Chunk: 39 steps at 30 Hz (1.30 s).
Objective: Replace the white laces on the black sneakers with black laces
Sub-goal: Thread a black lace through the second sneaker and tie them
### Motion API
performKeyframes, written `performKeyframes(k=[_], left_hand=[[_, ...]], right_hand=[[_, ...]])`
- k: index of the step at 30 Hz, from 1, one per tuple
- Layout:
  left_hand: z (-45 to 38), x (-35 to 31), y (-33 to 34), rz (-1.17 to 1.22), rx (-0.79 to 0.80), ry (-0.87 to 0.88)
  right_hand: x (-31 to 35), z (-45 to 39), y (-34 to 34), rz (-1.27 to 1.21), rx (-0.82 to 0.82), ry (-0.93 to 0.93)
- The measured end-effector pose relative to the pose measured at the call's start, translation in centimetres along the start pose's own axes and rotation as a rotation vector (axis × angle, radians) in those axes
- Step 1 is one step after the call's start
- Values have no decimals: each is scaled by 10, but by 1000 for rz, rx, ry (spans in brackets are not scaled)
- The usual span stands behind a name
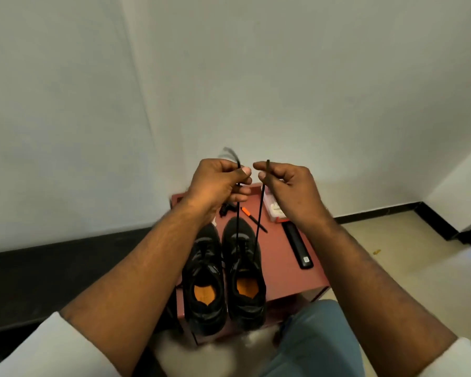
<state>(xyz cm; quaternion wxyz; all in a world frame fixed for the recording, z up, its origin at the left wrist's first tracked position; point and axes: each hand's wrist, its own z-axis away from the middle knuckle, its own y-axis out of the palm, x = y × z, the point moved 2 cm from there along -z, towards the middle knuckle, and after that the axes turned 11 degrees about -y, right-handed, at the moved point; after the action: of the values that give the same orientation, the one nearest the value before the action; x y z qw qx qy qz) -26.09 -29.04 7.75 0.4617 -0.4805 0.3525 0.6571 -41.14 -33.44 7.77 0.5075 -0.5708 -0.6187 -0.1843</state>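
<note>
From the head camera, two black low-top sneakers with orange insoles (223,278) stand side by side on a small reddish-brown table (288,270), toes pointing away. A thin black lace (259,219) rises from the right-hand shoe in two taut strands. The left hand (218,183) pinches one strand between thumb and curled fingers; the right hand (286,183) pinches the other, its tip poking above the fingers. A black bar-shaped object (298,244) lies beside the shoes.
</note>
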Motion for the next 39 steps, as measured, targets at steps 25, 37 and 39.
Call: performKeyframes(k=[25,37,39], left_hand=[[40,-49,11,-242,-8,190],[38,-63,-4,-468,71,234],[39,-66,-6,-613,113,256]], right_hand=[[51,4,-20,215,-78,-310],[54,-1,-22,38,-5,-243],[55,-2,-22,21,71,-217]])
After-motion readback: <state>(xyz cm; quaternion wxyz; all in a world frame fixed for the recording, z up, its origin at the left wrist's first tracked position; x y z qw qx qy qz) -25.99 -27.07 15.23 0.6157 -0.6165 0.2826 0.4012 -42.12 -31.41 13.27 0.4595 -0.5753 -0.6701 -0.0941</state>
